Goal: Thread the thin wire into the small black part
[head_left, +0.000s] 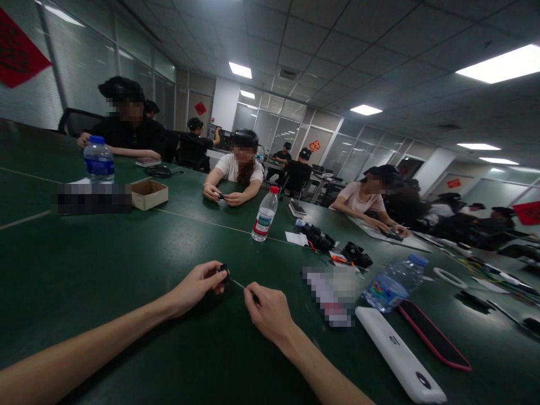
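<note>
My left hand (201,286) pinches a small black part (225,274) between thumb and fingers, a little above the green table. Closed around a dark handle, my right hand (272,315) holds a thin screwdriver (238,283). Its slim metal shaft points left at the black part, and the tip seems to meet it, though the exact contact is too small to make out. Most of the handle is hidden inside my right fist.
A red-capped bottle (265,215) stands ahead on the green table (177,247). To the right are a leaning blue-capped bottle (395,283), a white power bank (399,354) and a red-edged phone (433,334). A cardboard box (149,194) sits at left. Several people work around.
</note>
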Demonstrator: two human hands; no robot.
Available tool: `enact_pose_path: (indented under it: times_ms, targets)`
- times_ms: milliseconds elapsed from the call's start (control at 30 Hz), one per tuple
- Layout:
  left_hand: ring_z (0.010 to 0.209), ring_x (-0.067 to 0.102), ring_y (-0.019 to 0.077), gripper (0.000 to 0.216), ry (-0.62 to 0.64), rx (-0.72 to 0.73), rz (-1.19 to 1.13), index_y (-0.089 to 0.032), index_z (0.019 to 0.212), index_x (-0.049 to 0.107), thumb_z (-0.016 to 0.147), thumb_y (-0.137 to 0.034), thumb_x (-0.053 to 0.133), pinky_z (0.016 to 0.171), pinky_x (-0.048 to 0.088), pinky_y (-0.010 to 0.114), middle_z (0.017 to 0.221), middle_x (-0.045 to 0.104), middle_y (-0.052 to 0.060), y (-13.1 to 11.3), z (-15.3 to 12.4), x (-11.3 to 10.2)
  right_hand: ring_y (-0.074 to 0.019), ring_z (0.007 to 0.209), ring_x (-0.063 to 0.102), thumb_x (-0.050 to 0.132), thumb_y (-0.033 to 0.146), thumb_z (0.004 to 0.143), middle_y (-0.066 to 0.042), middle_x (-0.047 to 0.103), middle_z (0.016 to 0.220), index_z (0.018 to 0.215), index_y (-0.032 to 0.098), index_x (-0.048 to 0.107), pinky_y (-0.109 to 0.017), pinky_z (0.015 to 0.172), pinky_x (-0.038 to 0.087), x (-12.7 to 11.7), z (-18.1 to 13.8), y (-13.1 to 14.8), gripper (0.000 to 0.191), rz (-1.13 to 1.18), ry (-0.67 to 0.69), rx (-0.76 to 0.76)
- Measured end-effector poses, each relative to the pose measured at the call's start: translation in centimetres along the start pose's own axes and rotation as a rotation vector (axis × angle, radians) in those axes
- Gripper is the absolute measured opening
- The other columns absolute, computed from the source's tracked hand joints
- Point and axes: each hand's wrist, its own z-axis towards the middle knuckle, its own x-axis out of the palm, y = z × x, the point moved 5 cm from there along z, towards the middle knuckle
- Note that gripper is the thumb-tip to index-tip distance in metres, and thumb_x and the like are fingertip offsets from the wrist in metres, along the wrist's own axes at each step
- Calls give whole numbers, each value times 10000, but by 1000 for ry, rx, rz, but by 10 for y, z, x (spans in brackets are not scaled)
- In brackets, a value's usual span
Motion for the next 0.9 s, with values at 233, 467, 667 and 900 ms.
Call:
enact_pose_path:
  times_ms: [233, 467, 667, 900]
  targets:
    - [691, 541, 151, 388, -17, 15, -37, -135, 998, 584, 825, -482, 580, 666, 417, 272, 746, 580, 10, 3, 3, 0, -91, 548, 529, 378, 317, 970, 10, 611, 675, 848, 191, 613, -195, 543, 326, 1, 1, -1, 294, 3, -3, -18]
    - [706, 539, 150, 377, -9, 13, -42, -137, 1005, 582, 832, -472, 573, 677, 417, 273, 772, 575, 15, 3, 2, -1, -90, 553, 527, 385, 316, 973, 6, 615, 689, 853, 188, 614, -191, 549, 347, 1, 0, 0, 289, 15, 12, -33]
    - [735, 546, 161, 401, 7, 2, -8, -139, 1018, 575, 824, -491, 572, 693, 423, 281, 796, 581, 26, 1, 1, 0, -87, 552, 530, 376, 321, 981, 12, 613, 684, 869, 193, 620, -189, 553, 366, -1, 0, 1, 297, 34, 22, -36]
    - [721, 543, 159, 392, 37, 3, 70, -141, 1005, 567, 844, -497, 536, 693, 424, 280, 764, 585, 16, -5, -2, 2, -84, 547, 520, 388, 314, 978, 13, 608, 674, 856, 190, 623, -186, 555, 355, -1, -1, 2, 292, 29, 15, -43]
